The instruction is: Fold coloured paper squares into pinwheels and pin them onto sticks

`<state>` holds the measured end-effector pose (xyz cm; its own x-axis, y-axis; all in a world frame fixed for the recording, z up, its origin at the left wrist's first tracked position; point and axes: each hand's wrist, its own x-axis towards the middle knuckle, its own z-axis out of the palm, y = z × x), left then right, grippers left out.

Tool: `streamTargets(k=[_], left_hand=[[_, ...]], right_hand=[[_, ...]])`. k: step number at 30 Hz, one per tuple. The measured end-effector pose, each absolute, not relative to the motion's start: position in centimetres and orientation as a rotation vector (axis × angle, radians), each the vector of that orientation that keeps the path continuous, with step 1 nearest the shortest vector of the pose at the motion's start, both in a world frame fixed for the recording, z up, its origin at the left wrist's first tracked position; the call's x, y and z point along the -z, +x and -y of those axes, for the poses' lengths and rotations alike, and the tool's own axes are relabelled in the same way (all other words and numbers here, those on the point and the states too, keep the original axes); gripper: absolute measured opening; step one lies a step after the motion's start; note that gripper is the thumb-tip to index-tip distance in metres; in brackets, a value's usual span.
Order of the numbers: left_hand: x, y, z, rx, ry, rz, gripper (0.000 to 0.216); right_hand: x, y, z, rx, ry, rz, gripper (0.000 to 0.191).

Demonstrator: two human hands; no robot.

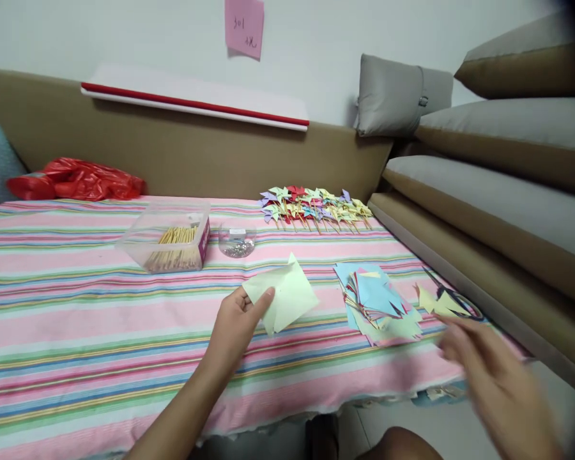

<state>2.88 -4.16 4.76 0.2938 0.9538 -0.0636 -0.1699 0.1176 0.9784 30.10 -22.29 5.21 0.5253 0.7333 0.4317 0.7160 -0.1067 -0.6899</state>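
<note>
My left hand (pixel 237 326) pinches a folded pale green paper square (pixel 283 294) by its left corner, just above the striped tablecloth (pixel 76 332). My right hand (pixel 489 374) is smeared by motion at the table's right front corner, fingers stretched toward the scissors (pixel 453 299) and some yellow paper scraps (pixel 436 303); nothing shows in it. A stack of coloured paper squares (pixel 378 300) lies between the two hands.
A clear plastic box of wooden sticks (pixel 175 246) and a small clear tub of pins (pixel 237 241) stand mid-table. Several finished paper pinwheels (pixel 316 207) lie at the back. A red plastic bag (pixel 76 180) sits far left. Sofa cushions (pixel 498 198) border the right.
</note>
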Motion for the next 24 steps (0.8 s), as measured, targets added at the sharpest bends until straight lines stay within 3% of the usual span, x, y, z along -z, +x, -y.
streamTargets(k=[3,6,11,15,24], left_hand=[[-5.2,2.6,2.8,-1.12,1.08,-0.876,0.046],[-4.3,1.6,1.8,-1.179,1.015,-0.903,0.051],[-2.4,0.2,2.7,-1.149,0.995,-1.039,0.046],[-2.6,0.5,4.1,-1.137,0.967,-1.02,0.045],[-1.7,0.5,3.5,-1.191,0.848,-0.974,0.056]], right_hand=[[-6.9,25.8,13.1,-0.153,-1.617,1.673,0.048],[-6.6,20.9,7.4,-0.06,-1.377,2.068,0.068],[-3.1,17.2,6.4,0.089,-1.213,2.078,0.036],[-2.6,17.1,7.0,0.214,-1.118,2.055,0.035],[-2.1,17.4,6.4,0.119,-1.06,1.977,0.02]])
